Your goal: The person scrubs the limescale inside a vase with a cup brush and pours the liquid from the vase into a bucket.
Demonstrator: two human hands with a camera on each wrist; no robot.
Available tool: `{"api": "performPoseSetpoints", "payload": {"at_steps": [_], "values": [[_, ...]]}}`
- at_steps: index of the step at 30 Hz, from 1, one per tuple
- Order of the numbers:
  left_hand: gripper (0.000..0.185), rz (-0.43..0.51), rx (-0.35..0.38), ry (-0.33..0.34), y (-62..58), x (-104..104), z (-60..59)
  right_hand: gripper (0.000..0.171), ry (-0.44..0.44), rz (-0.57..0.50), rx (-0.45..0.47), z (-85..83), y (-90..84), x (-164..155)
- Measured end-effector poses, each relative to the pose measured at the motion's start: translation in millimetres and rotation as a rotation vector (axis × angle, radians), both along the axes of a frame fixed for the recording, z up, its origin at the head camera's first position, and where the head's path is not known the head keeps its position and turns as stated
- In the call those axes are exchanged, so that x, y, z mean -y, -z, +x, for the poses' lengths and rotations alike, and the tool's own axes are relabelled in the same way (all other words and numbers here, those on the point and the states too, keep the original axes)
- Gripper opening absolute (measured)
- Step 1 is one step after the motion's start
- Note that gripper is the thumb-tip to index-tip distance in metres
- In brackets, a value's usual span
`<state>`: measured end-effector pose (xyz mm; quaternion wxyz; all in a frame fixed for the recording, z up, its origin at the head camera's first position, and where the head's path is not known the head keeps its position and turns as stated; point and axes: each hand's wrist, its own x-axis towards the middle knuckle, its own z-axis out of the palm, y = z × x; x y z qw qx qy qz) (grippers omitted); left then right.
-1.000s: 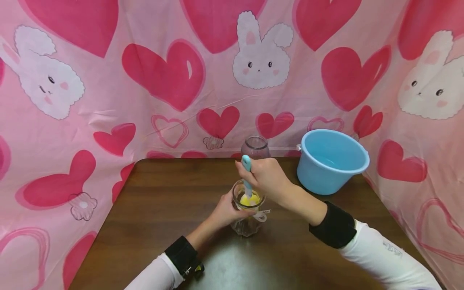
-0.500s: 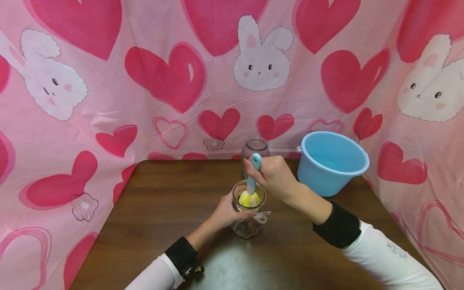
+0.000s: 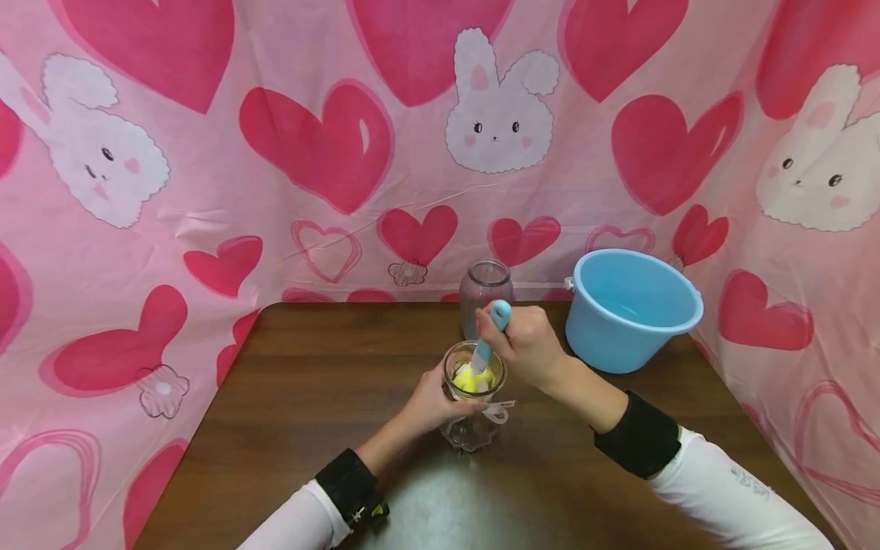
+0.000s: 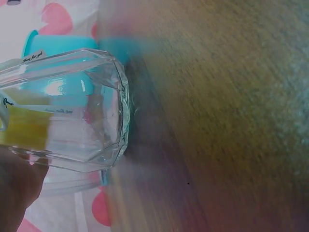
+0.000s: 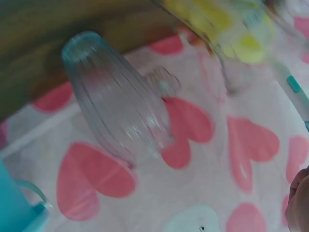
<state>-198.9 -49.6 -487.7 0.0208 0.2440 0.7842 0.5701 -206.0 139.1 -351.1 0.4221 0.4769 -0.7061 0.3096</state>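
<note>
A clear faceted glass jar [image 3: 473, 405] stands on the brown table [image 3: 289, 397], near its middle. My left hand [image 3: 429, 403] grips the jar's side; the left wrist view shows the jar [image 4: 72, 111] close up with yellow inside. My right hand [image 3: 525, 344] holds the light-blue handle of a brush [image 3: 491, 336] whose yellow sponge head [image 3: 473, 378] is down inside the jar's mouth. The handle leans to the right. In the right wrist view the brush [image 5: 289, 82] and sponge [image 5: 227, 29] are blurred.
A second, ribbed clear glass [image 3: 485, 294] stands behind the jar, also seen in the right wrist view as the ribbed glass [image 5: 120, 106]. A light-blue bucket [image 3: 629, 309] sits at the back right. Pink heart-and-bunny cloth [image 3: 330, 153] walls the table on three sides.
My right hand has shifted to the right and lower, tilting the brush handle rightward while the sponge stays in the jar. The left hand and jar have held still.
</note>
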Motion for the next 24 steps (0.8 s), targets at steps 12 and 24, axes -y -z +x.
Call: {"api": "performPoseSetpoints", "payload": {"at_steps": [12, 24], "values": [[0.086, -0.007, 0.006, -0.001, 0.2, 1, -1.0, 0.047, 0.056, -0.054, 0.111, -2.1, 15.9, 8], [0.084, 0.008, -0.038, -0.006, 0.6, 1, -1.7, 0.05, 0.133, -0.152, 0.268, -3.0, -1.4, 7]]}}
